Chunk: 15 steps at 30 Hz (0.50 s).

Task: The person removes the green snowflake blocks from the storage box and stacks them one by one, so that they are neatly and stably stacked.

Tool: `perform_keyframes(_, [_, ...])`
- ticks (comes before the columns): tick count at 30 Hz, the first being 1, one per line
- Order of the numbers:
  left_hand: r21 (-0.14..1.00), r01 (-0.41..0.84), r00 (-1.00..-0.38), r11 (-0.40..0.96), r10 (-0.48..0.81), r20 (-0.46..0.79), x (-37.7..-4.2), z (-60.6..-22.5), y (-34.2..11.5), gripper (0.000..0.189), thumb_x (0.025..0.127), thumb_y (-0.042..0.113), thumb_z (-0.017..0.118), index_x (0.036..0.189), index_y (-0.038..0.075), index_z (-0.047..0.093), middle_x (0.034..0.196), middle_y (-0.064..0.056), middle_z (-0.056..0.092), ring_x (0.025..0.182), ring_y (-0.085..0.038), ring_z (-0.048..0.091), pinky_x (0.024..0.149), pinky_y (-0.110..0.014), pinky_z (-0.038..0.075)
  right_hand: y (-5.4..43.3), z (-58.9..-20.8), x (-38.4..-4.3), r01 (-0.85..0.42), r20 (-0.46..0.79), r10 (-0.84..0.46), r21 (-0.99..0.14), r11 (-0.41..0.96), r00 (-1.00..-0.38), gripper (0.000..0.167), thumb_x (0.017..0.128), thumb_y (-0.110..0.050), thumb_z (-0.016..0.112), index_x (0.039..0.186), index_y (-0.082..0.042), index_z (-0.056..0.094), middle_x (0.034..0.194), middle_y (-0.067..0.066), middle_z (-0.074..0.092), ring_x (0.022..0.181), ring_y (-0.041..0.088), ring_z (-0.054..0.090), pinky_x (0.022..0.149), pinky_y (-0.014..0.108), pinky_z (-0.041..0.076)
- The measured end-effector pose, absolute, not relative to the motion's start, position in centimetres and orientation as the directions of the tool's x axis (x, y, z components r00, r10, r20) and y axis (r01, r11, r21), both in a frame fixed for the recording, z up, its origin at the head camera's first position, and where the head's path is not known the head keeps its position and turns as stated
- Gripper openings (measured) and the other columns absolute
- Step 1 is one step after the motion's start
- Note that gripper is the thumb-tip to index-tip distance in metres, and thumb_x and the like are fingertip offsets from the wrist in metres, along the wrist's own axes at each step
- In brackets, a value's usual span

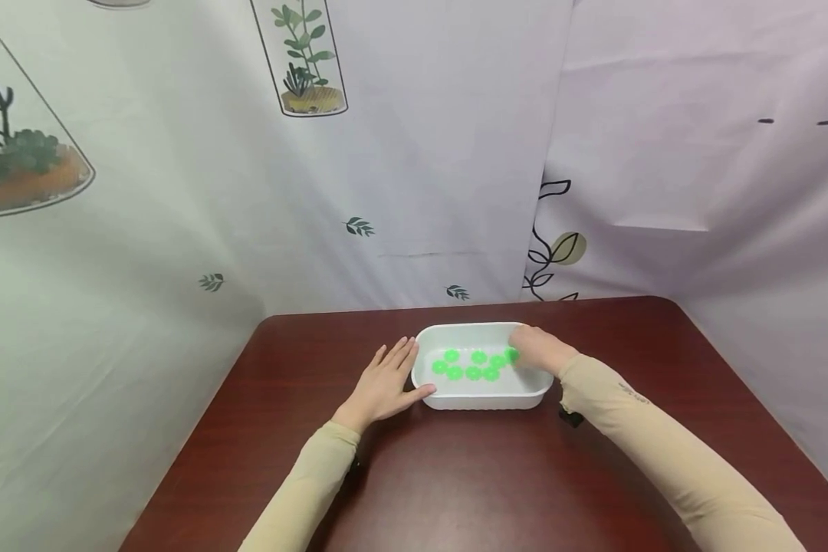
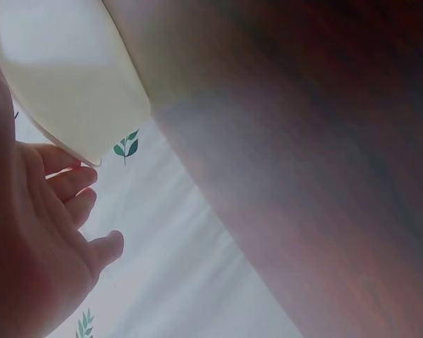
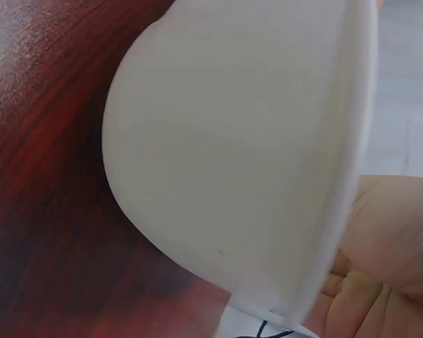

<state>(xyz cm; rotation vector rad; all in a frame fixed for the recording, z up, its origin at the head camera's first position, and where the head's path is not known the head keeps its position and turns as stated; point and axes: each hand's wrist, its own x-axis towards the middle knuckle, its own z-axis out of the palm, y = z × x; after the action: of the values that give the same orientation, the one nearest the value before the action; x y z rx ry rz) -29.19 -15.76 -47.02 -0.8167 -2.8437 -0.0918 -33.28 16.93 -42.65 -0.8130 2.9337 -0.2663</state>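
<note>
Head view first. White tray (image 1: pixel 486 402) sits near the far edge of the table (image 1: pixel 497 475), and I count eight green flower-shaped pieces (image 1: pixel 473 373) inside, spread loosely from near the left end to by the right hand (image 1: pixel 540 349). So as far as I can tell, sorting through them by hand is underway: these eight are all in the tray, no finished arrangement that I can spot. How many are left to handle? No clue, there's nothing to count against. Left hand (image 1: pixel 384 386) has its fingers spread out straight against the tray's left end, thumb at the near-left corner, so it's not clamped on anything. Right hand dips over the far-right corner, next to the rightmost piece. Its fingertips are hidden, so can't tell if it's pinching that piece or just touching. Could be more pieces under it too. There's also a dark bit (image 1: pixel 571 416) below the right sleeve (image 1: pixel 662 448), mostly covered.

Left wrist view: fingers at the outer wall and rim, tray cut off at the top, no pieces showing. Kinda hazy.

Right wrist view: mostly the tray's outer wall, which blocks the inside. Palm's visible past the rim, but the fingers are partly hidden, so no help with the grip.
</note>
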Motion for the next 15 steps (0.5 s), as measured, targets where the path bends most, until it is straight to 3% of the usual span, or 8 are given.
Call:
perform_keyframes(6, [0.008, 0.521, -0.841, 0.854, 0.512, 0.174, -29.1, -47.2, -15.8, 0.099, 0.093, 0.080, 0.035, 0.159, 0.006, 0.028, 0.164, -0.008, 0.028, 0.153, -0.019, 0.019, 0.121, -0.050, 0.018, 16.7, -43.6, -33.1, -0.535, -0.015, -0.545, -0.173, 0.827, -0.838, 0.019, 0.079, 0.002, 0.074, 0.072, -0.007, 0.059, 0.074, 0.003, 0.052, 0.072, 0.020, 0.045, 0.071, 0.036, 0.045])
perform_keyframes(15, [0.004, 0.512, -0.848, 0.859, 0.505, 0.160, -29.2, -47.2, -15.8, 0.098, 0.093, 0.078, 0.037, 0.160, 0.007, 0.026, 0.165, -0.009, 0.027, 0.153, -0.021, 0.018, 0.122, -0.050, 0.016, 16.3, -44.0, -33.4, -0.518, -0.010, -0.529, -0.182, 0.836, -0.849, 0.017, 0.083, -0.003, 0.078, 0.075, -0.005, 0.063, 0.075, 0.003, 0.056, 0.072, 0.019, 0.048, 0.073, 0.036, 0.048])
